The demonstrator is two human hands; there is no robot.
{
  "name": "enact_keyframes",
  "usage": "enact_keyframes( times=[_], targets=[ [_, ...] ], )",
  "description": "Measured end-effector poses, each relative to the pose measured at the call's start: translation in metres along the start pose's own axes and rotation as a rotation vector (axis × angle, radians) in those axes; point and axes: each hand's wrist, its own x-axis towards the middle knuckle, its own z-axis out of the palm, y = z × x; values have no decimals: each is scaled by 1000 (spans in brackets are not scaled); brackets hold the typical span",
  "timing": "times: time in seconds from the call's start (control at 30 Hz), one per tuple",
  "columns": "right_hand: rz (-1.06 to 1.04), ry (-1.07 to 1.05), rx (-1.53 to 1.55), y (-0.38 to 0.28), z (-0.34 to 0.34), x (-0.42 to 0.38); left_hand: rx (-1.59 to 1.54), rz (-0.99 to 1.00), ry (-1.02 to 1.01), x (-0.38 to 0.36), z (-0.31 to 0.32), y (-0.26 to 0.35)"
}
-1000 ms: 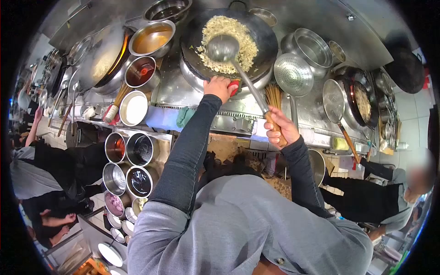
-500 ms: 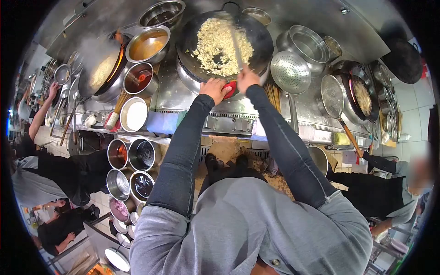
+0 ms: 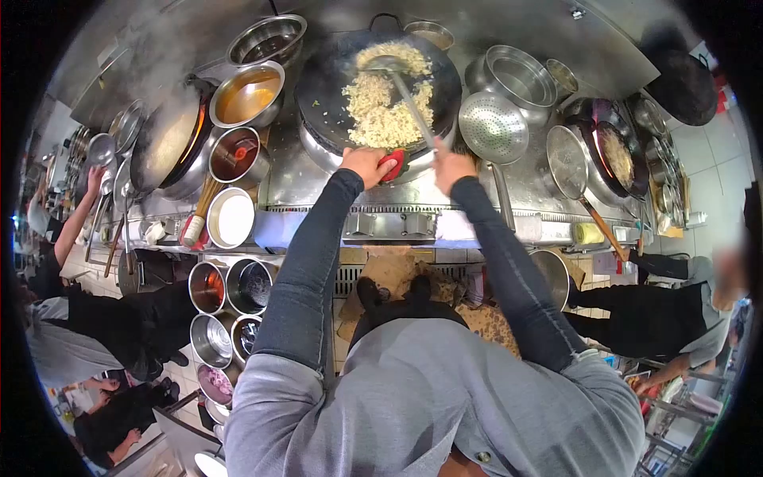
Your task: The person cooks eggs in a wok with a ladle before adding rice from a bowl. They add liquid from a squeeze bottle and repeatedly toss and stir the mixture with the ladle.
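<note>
A large black wok (image 3: 322,95) sits on the burner in front of me, with pale yellow fried rice (image 3: 389,123) inside. At its near rim, my left hand (image 3: 366,165) is closed around a red cloth (image 3: 391,164); whatever lies under the cloth is hidden. My right hand (image 3: 455,169), slightly blurred, grips the long handle of a metal ladle (image 3: 387,63). The ladle's bowl rests among the rice toward the wok's far side, its handle slanting back to me.
Left of the wok stand a bowl of amber liquid (image 3: 248,94), a pot of red-brown liquid (image 3: 234,155) and a white-filled container (image 3: 230,217). A perforated strainer (image 3: 493,127) lies to the right. Co-workers stand on both sides; another steaming wok (image 3: 171,143) is at left.
My right hand has drawn back toward me and to the right, bringing the ladle nearer. The rice has spread differently in the wok. My left hand stays at the rim.
</note>
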Motion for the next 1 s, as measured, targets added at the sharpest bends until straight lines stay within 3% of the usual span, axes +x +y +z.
enact_keyframes(
  times=[0.03,0.07,0.13,0.17,0.2,0.23,0.37,0.43,0.5,0.53,0.63,0.7,0.73,0.8,0.83,0.9,0.93,0.97,1.0],
  targets=[
    [16,4,107,-14,15,-8,10,-6,-65,1,-4,0],
    [31,-76,190,-21,17,-28,65,-49,-4,2,3,5],
    [65,-277,246,-15,-20,-75,71,-21,53,-15,-4,28],
    [-81,-167,379,22,-14,-92,79,-6,121,-20,-11,33],
    [-24,-267,443,34,-41,-105,26,120,249,-22,-2,23],
    [29,-210,471,21,-74,-125,26,129,243,-18,3,18],
    [-9,-246,53,3,-198,-189,-10,-52,149,-3,17,28],
    [-22,-349,123,10,-282,-219,-59,1,32,-28,-19,71],
    [104,-428,63,-14,-348,-240,-107,140,159,-72,-69,112],
    [-38,-403,106,-11,-358,-246,-109,203,219,-88,-86,125],
    [-66,-444,-26,-13,-327,-212,-98,309,391,-74,-98,128],
    [-153,-357,-53,-13,-267,-160,-95,261,354,-34,-65,102],
    [-316,-179,76,4,-218,-135,8,200,332,-24,-38,89],
    [-140,-140,-12,-12,-153,-100,-39,89,373,-36,23,76],
    [-41,-117,-2,-21,-140,-93,-10,70,378,-50,42,75],
    [-66,-43,69,-23,-135,-100,-18,87,89,-83,51,81],
    [-102,31,133,-25,-134,-101,32,168,80,-96,43,86],
    [-109,34,131,-26,-136,-105,20,326,365,-95,42,87],
    [-118,18,121,-24,-140,-111,44,249,271,-85,16,92]
  ],
)
